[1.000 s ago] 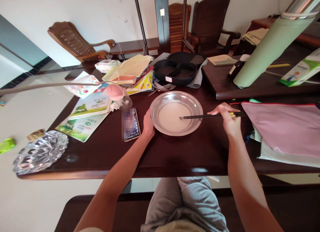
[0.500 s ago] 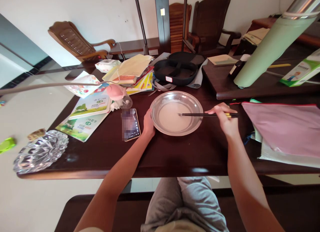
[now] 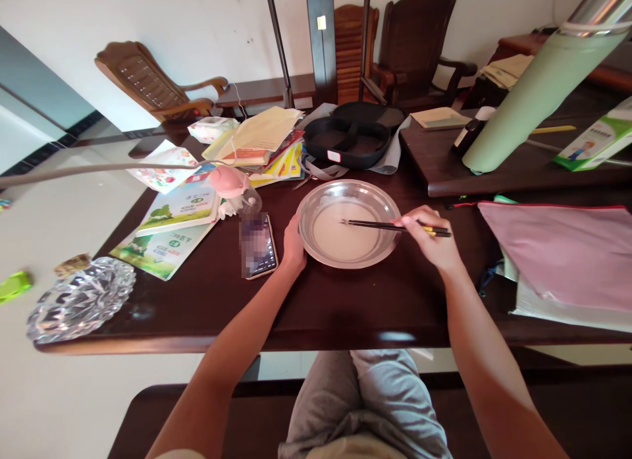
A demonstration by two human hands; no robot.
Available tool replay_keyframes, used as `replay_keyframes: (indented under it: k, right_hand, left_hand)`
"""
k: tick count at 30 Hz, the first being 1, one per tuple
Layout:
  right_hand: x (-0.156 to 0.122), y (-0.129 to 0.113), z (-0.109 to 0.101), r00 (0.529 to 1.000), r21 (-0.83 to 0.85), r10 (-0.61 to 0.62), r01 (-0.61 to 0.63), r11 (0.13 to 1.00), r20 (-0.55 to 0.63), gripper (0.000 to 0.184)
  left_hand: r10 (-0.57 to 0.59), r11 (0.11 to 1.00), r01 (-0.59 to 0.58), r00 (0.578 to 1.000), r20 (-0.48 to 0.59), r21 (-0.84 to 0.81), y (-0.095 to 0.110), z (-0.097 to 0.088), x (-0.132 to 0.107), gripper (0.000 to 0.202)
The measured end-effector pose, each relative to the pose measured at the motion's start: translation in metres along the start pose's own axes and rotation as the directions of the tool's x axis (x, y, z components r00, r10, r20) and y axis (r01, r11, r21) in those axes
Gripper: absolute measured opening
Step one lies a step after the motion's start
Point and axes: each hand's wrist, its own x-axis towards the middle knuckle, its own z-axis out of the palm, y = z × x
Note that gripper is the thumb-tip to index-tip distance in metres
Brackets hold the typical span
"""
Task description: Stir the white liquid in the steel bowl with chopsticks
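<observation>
A round metal dish (image 3: 316, 202) holding a thin white liquid sits on the dark wooden table (image 3: 345, 301) in front of me. My left hand (image 3: 293, 245) rests against the dish's left rim, fingers curled around the edge. My right hand (image 3: 430, 238) is at the dish's right rim, closed on a pair of dark chopsticks (image 3: 380, 226). The chopsticks lie almost level, with their tips over the liquid near the middle of the dish.
A phone (image 3: 257, 246) lies just left of the dish, with a pink-capped bottle (image 3: 234, 188) and books (image 3: 180, 209) behind it. A glass ashtray (image 3: 81, 301) sits at the table's left corner. A black tray (image 3: 348, 141) stands behind the dish, a pink folder (image 3: 563, 248) to the right.
My right hand has slid left toward the dish, carrying the chopstick tips further in over the liquid. The left hand and the dish have stayed put.
</observation>
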Motion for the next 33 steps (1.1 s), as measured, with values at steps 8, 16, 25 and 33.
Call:
replay_keyframes:
  k: [8, 16, 25, 33]
  right_hand:
    - [-0.005, -0.003, -0.010, 0.996, 0.153, 0.085, -0.086, 0.984, 0.012, 0.061]
    - [0.000, 0.000, 0.002, 0.999, -0.013, -0.030, 0.030, 0.999, 0.018, 0.049]
    - [-0.005, -0.004, -0.006, 0.996, 0.129, 0.069, -0.075, 0.989, 0.047, 0.060]
    - [0.000, -0.004, 0.000, 1.000, -0.012, 0.025, -0.025, 1.000, -0.017, 0.055]
  left_hand:
    - [-0.005, 1.000, 0.005, 1.000, 0.017, 0.002, 0.000, 0.001, 0.000, 0.024]
    - [-0.006, 1.000, 0.006, 1.000, -0.005, 0.008, -0.002, 0.000, 0.001, 0.028]
    - [0.001, 1.000, -0.001, 1.000, 0.000, 0.009, 0.000, 0.000, 0.000, 0.022]
    - [0.005, 1.000, -0.005, 1.000, -0.005, 0.021, 0.000, -0.001, 0.000, 0.027]
